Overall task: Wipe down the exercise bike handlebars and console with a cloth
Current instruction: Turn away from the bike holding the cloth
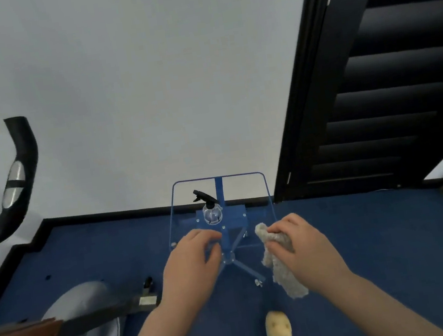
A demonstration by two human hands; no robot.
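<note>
Nearest the viewer, a pale yellow shoe [279, 335] is showing on the blue carpet [380, 231], and the silver body of the exercise bike [75, 330] is lying low on the left. Both forearms are reaching forward. The right hand [303, 250] is gripping a grey cloth [282, 262], fingers curled round its upper part; the cloth is hanging lengthwise, its loose end trailing down toward the viewer. The left hand [196, 259] is hovering with fingers loosely curled, holding nothing, over a clear table [172, 203]. A spray bottle [211, 210] is standing upright farther back on it, nozzle pointing left. Far left, the black handlebar [20, 173] is curving upward beside the wall.
</note>
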